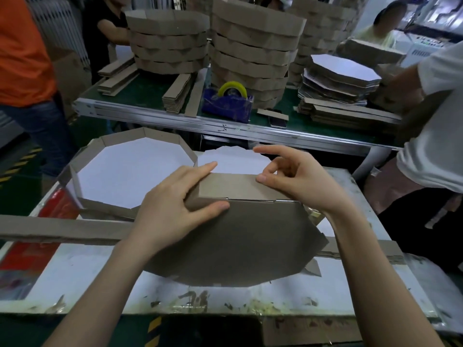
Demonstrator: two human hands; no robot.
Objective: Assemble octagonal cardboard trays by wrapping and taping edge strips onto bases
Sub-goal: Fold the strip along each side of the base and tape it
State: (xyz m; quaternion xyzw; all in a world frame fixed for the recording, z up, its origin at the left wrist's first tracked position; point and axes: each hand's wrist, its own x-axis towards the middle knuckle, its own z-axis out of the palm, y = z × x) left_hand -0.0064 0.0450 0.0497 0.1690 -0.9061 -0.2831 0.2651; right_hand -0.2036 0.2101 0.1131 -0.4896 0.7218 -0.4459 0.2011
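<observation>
Low in the frame lay the worn white tabletop (87, 276), and on it, at the centre, the octagonal base (238, 241), brown side up. A long cardboard strip (62, 229) ran across from the left edge and passed beneath the base.

Along the base's far edge an edge strip (233, 185) stood folded upright. The left grip (175, 196) was spread apart, fingers flat over the strip's left corner and thumb pressing the base. The right grip (295, 179) was clamped on the strip's top edge, thumb in front and curled fingers behind.

The cardboard looked light and stiff but easy to crease, so it was probably best held near the fold lines.

At middle left sat a finished tray (162, 135). On the bench beyond stood a tape dispenser (229, 103) and, further up the frame, stacked trays (170, 38).
</observation>
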